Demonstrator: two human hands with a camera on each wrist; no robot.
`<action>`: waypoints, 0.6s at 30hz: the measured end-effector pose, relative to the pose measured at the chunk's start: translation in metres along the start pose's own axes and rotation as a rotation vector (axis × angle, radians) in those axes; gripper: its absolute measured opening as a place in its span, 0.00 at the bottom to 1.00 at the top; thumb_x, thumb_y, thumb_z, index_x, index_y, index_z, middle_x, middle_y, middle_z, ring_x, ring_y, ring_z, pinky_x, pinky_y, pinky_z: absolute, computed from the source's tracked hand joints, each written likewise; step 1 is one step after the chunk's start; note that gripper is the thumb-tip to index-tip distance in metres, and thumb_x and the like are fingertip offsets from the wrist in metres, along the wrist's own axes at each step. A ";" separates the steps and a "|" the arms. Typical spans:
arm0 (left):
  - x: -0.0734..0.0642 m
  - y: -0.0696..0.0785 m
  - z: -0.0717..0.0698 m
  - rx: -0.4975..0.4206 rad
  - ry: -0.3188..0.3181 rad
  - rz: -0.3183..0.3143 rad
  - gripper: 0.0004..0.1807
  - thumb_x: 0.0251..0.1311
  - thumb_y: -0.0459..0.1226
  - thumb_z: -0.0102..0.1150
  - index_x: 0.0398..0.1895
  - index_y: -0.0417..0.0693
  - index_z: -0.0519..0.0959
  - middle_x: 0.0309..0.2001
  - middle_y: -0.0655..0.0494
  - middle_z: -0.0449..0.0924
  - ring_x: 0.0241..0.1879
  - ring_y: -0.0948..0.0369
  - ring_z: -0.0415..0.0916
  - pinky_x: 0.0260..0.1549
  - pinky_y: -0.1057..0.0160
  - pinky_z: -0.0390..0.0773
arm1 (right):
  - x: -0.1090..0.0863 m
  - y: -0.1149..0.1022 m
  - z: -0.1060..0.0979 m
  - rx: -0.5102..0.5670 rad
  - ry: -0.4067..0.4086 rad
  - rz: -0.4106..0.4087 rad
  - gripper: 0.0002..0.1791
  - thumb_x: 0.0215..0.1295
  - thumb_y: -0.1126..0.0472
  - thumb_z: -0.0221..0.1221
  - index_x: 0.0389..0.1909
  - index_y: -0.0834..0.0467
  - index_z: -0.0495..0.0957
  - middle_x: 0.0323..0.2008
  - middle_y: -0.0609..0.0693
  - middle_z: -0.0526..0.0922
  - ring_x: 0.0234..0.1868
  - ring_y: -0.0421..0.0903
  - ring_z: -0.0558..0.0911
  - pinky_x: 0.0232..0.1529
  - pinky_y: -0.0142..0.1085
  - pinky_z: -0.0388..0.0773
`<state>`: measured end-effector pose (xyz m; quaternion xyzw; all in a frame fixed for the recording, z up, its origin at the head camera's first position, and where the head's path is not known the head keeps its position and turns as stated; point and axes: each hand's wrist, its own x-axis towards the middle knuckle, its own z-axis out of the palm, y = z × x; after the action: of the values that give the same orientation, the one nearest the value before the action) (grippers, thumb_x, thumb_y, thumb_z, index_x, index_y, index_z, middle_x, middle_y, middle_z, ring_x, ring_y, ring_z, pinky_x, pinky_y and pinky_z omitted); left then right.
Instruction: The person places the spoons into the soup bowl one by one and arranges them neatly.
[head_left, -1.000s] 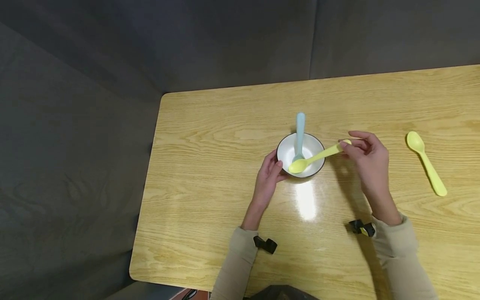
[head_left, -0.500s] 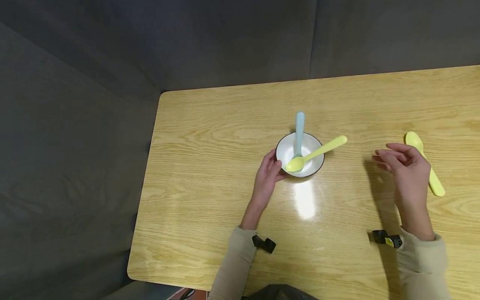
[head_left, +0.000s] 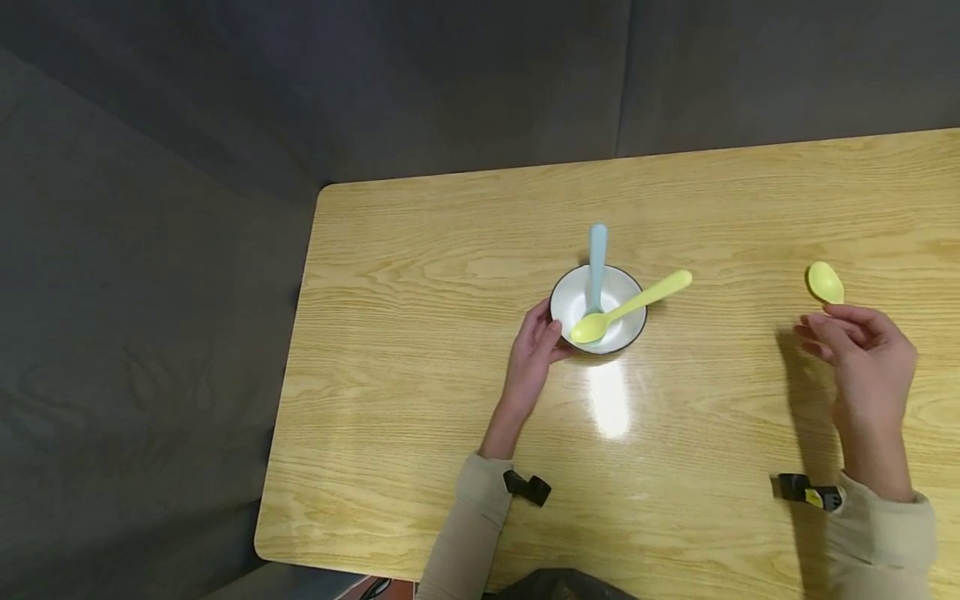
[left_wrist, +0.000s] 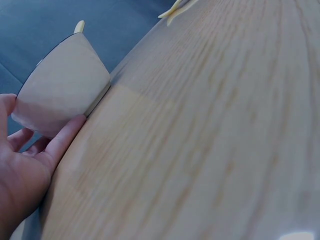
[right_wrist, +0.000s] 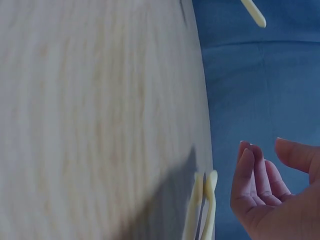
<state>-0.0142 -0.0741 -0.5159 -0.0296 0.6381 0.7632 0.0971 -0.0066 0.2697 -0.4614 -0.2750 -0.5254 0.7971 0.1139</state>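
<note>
A white bowl [head_left: 626, 287] with a dark rim stands on the table, and my left hand [head_left: 529, 367] holds its left side, thumb at the rim. In the left wrist view, fingers of this hand reach under the tilted-looking bowl wall [left_wrist: 65, 85]. Inside the bowl lie a light blue spoon [head_left: 597, 258] and a yellow spoon [head_left: 652, 293], crossing, handles over the rim. A second yellow spoon [head_left: 825, 282] lies at the right; my right hand [head_left: 870, 367] hovers over its handle, hiding it. The right wrist view shows thumb and loosely bent fingers apart, holding nothing.
The wooden table [head_left: 405, 358] has its left edge and back edge in view. Dark cloth [head_left: 450, 92] hangs behind and to the left. Small black devices sit at both wrists, such as the left wrist device [head_left: 528, 487].
My right hand has let go of the yellow spoon in the bowl and moved right, over the other yellow spoon. The left hand stays on the bowl.
</note>
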 end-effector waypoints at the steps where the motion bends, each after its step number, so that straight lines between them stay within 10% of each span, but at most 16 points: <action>1: 0.000 0.000 0.000 0.003 0.002 0.002 0.28 0.81 0.40 0.45 0.79 0.40 0.59 0.76 0.43 0.63 0.65 0.48 0.74 0.53 0.55 0.85 | 0.001 0.000 -0.002 -0.009 0.016 0.002 0.07 0.64 0.77 0.65 0.41 0.67 0.82 0.28 0.53 0.89 0.27 0.44 0.90 0.27 0.30 0.86; 18: -0.001 0.003 -0.001 0.006 -0.006 0.003 0.27 0.81 0.40 0.45 0.79 0.42 0.60 0.76 0.45 0.63 0.64 0.48 0.75 0.54 0.55 0.85 | 0.007 -0.004 -0.022 -0.012 0.128 0.010 0.08 0.63 0.77 0.65 0.42 0.67 0.82 0.26 0.53 0.88 0.25 0.43 0.89 0.26 0.28 0.86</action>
<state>-0.0135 -0.0753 -0.5129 -0.0262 0.6402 0.7614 0.0981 -0.0007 0.2917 -0.4670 -0.3287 -0.5204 0.7753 0.1416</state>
